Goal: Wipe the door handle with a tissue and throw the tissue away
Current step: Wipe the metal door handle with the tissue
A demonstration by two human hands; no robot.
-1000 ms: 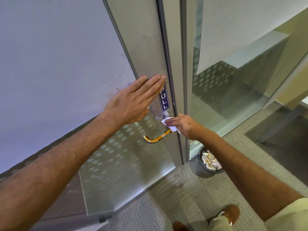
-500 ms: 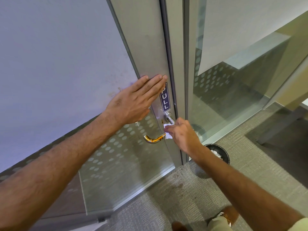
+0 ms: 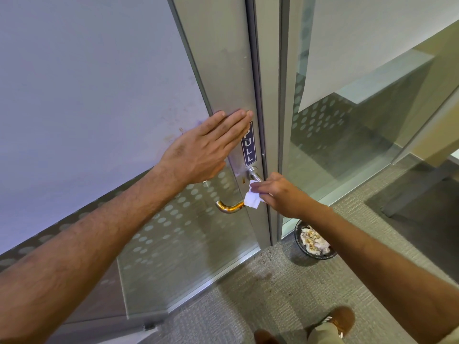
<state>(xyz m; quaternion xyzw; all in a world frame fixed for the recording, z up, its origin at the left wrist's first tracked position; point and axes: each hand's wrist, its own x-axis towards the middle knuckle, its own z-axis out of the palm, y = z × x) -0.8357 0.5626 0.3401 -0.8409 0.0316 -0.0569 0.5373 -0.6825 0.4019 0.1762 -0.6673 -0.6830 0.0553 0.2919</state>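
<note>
A: Glass-walled corridor, grey carpet. Item 1: door (image 3: 218, 58), metal frame, "PULL" sticker (image 3: 249, 148). L hand (image 3: 198, 152) flat on it, fingers straight, holding nothing.

B: Item 2?

A: Tissue (image 3: 252, 200), pinched in R hand (image 3: 280, 194) against door handle (image 3: 231, 206) shaft. I judge the risk is the tissue tearing or slipping off the bend.

B: Room?

A: Bin (image 3: 314, 242) on floor just right of frame, below R arm; clear drop path, I reckon.

2 bare forearms without sleeves; light khaki trousers (image 3: 323, 331); brown shoes (image 3: 344, 319) with white stripes.
</note>
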